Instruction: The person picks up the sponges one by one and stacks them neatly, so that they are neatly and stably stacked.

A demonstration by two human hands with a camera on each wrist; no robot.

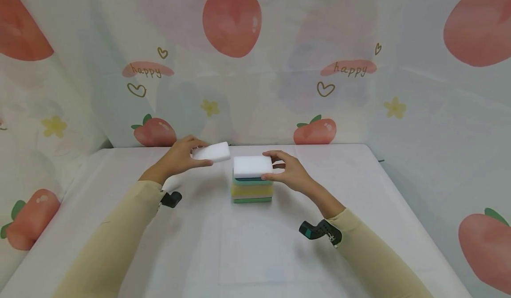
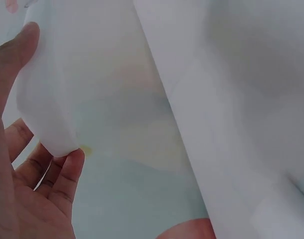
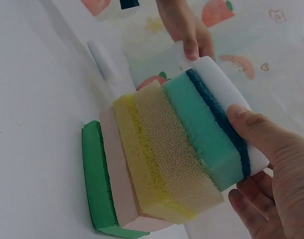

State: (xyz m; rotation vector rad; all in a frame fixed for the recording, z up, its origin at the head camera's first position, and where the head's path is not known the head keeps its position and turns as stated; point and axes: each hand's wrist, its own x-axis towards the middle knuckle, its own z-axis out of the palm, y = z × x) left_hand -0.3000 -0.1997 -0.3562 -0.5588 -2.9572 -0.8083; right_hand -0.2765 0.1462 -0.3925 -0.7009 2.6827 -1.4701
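My left hand (image 1: 185, 156) pinches a white sponge block (image 1: 215, 152) between thumb and fingers, raised above the table to the left of a stack of sponges (image 1: 252, 190). Thumb and fingertips of my right hand (image 1: 289, 170) grip the right end of another white sponge block (image 1: 251, 166) on top of that stack. Below it, in the right wrist view, come a teal sponge (image 3: 199, 134) with a dark blue scouring layer, a porous beige layer (image 3: 179, 154), a yellow layer (image 3: 147, 164), a pink layer (image 3: 119, 169) and a green layer (image 3: 98, 179) at the bottom.
A further white block (image 3: 109, 64) lies on the white-covered table (image 1: 255, 253), partly behind my left wrist in the head view. Behind the table's far edge hangs a peach-patterned cloth (image 1: 271, 98). Dark wrist cameras (image 1: 319, 231) stick out from both sleeves.
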